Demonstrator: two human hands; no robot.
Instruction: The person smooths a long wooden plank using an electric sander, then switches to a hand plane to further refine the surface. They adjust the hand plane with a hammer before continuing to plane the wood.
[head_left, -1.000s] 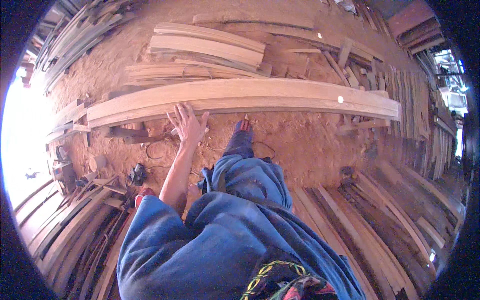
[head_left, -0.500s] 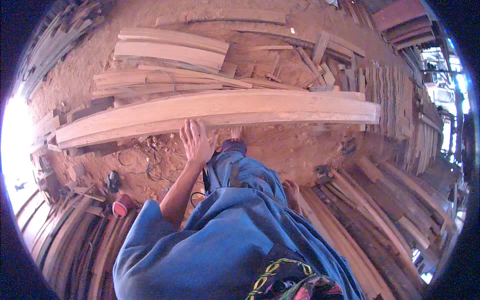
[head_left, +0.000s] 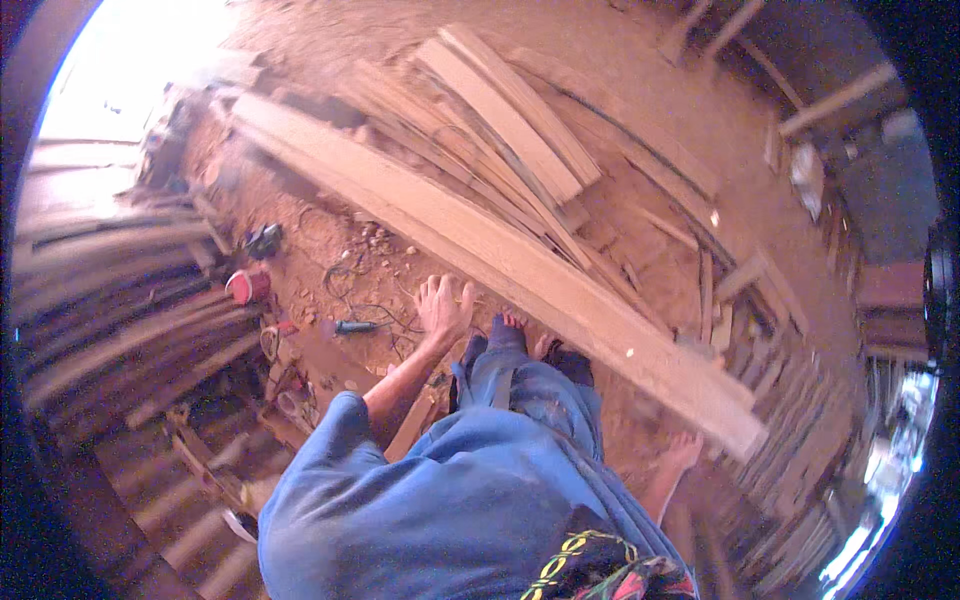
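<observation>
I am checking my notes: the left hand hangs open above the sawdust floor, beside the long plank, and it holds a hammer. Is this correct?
Not quite. The head view shows the left hand open and empty, fingers spread, beside the long plank; it holds no hammer. The rest stands.

A red round can (head_left: 247,286) and a dark power tool (head_left: 262,240) (cables (head_left: 345,275) nearby) lie on reddish sawdust ground.

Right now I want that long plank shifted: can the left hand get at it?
Probably yes. The left hand hangs open just short of the long plank, fingers spread, with only bare dirt floor between them.
</observation>
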